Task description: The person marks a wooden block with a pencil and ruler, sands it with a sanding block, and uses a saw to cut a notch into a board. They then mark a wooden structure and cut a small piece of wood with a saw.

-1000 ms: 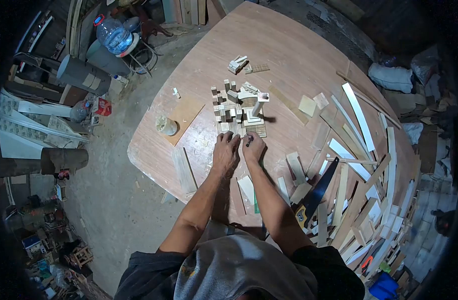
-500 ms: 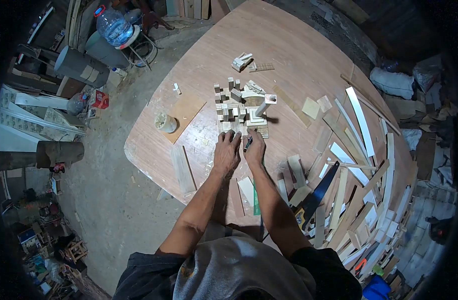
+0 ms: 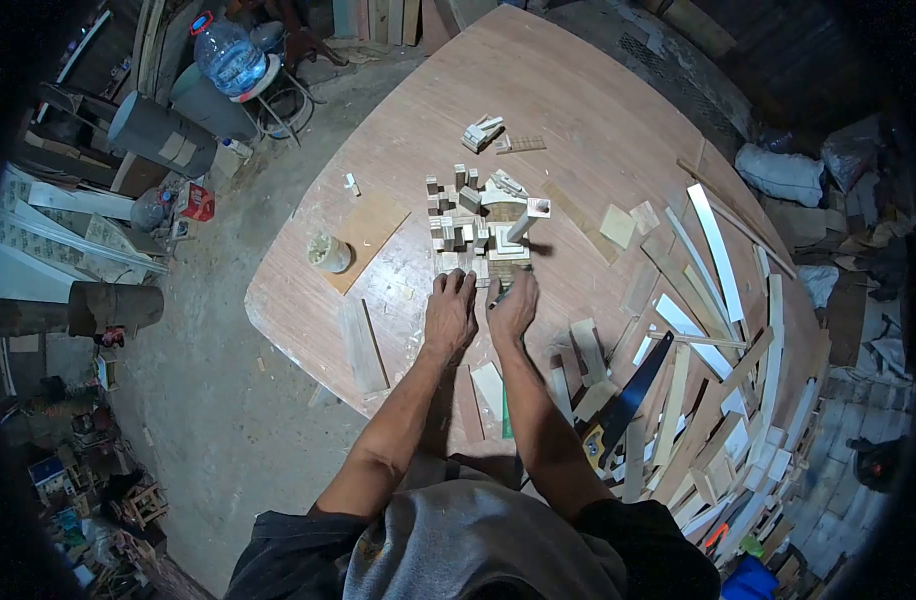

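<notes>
A small wooden model of pale blocks, with a tall post at its right, stands on the table. My left hand rests at the model's near edge, fingertips against it and bent; whether they hold anything is hidden. Just to its right, my right hand is closed around a dark pen-like tool at the model's near right corner. Beyond the model lie a small wooden piece and a slatted strip.
A jar stands on a thin brown board at the left. To the right lie a handsaw and a heap of wood strips. A flat board lies near the left table edge.
My right hand has turned slightly and the dark tool shows less. The whole view has shifted a little. My left hand remains at the model's near edge.
</notes>
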A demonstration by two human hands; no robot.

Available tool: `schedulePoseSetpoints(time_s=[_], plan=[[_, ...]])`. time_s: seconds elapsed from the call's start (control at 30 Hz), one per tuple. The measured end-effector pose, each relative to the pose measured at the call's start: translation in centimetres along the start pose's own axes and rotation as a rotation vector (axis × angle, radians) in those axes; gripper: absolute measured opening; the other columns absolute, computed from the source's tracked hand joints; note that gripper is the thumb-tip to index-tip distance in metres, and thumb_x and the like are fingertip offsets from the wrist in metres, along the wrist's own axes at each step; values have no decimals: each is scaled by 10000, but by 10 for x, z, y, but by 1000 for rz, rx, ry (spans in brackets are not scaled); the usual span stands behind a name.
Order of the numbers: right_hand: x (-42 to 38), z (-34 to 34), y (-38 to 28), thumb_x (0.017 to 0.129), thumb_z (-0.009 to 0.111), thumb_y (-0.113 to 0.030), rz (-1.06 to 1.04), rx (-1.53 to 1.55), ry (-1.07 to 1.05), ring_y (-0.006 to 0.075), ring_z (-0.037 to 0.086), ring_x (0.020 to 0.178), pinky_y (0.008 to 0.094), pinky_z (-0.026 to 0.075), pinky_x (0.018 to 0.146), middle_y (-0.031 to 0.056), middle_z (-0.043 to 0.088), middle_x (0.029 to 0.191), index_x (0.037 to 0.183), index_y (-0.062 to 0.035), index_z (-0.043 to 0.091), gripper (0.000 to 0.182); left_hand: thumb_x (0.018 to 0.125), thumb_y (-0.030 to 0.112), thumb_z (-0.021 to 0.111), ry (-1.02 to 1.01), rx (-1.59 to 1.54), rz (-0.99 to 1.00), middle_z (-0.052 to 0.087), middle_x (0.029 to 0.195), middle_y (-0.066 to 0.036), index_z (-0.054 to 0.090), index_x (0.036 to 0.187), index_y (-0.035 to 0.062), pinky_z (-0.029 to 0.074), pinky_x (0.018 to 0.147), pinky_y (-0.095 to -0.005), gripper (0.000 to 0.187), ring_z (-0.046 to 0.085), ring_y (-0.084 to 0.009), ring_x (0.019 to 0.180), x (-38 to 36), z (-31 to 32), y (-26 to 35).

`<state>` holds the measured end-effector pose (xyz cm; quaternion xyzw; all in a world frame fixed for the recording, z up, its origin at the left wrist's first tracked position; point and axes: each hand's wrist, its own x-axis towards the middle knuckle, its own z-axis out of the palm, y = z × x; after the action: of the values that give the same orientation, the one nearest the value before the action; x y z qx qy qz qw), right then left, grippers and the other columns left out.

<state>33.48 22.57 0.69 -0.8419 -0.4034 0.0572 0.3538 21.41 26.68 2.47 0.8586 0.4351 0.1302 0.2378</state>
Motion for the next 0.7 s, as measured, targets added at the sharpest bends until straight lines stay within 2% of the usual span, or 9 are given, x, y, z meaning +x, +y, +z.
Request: schedulePoseSetpoints(time_s=[0.03, 0.07, 0.2, 0.27, 0.37, 0.6, 0.67, 0.7], plan=[[0, -4, -3, 817, 726, -167, 87, -113, 71, 403, 536, 1129, 495, 427, 956, 200, 580, 1164, 1297, -31, 543, 531, 800, 54, 634, 1, 1, -2, 500, 1346, -185, 534, 1358, 30, 479, 965, -487, 567, 455, -407, 1218, 0, -1, 1], [3, -4, -1, 814, 726, -266, 166, -126, 6, 392, 433, 1269, 546, 357, 1018, 180, 527, 1288, 1346, -60, 488, 618, 802, 54, 637, -15, 22, 4, 495, 1352, -184, 523, 1366, 25, 480, 961, -492, 577, 452, -406, 1222, 0, -1, 1], [5, -5, 7, 823, 732, -271, 122, -212, -35, 386, 431, 1280, 561, 359, 1019, 187, 504, 1360, 1380, -64, 467, 651, 795, 51, 647, -17, 39, -8, 489, 1358, -186, 488, 1391, 15, 487, 951, -503, 617, 444, -406, 1230, 0, 3, 4], [4, -1, 12, 840, 730, -280, 122, -220, -46, 400, 419, 1292, 568, 350, 1029, 196, 452, 1446, 1417, -66, 439, 680, 794, 51, 648, -12, 49, -11, 488, 1357, -186, 485, 1394, 16, 489, 948, -501, 623, 445, -407, 1227, 1, 6, 3], [4, 4, 18, 862, 716, -285, 140, -210, -34, 411, 409, 1301, 574, 343, 1035, 205, 414, 1490, 1443, -72, 418, 687, 796, 52, 647, -17, 53, -21, 485, 1356, -185, 478, 1400, 20, 492, 945, -497, 628, 443, -407, 1225, 0, 7, 3], [16, -1, 18, 885, 694, -280, 167, -226, -64, 416, 402, 1300, 582, 356, 999, 204, 415, 1489, 1435, -77, 426, 645, 795, 53, 643, -28, 75, -29, 460, 1374, -163, 465, 1415, 33, 505, 931, -484, 645, 442, -393, 1220, 0, 4, 8], [14, -4, 16, 895, 676, -238, 103, -304, 64, 395, 471, 1232, 542, 379, 965, 199, 523, 1370, 1351, -67, 531, 508, 791, 55, 646, -31, 84, -23, 456, 1377, -161, 463, 1418, 38, 509, 919, -484, 653, 443, -389, 1218, 0, 5, 7], [12, -2, 20, 895, 676, -238, 100, -303, 64, 395, 471, 1232, 542, 379, 965, 199, 523, 1370, 1351, -67, 531, 508, 787, 57, 649, -32, 96, -13, 453, 1380, -159, 460, 1422, 42, 514, 908, -485, 662, 443, -385, 1215, 1, 5, 6]])
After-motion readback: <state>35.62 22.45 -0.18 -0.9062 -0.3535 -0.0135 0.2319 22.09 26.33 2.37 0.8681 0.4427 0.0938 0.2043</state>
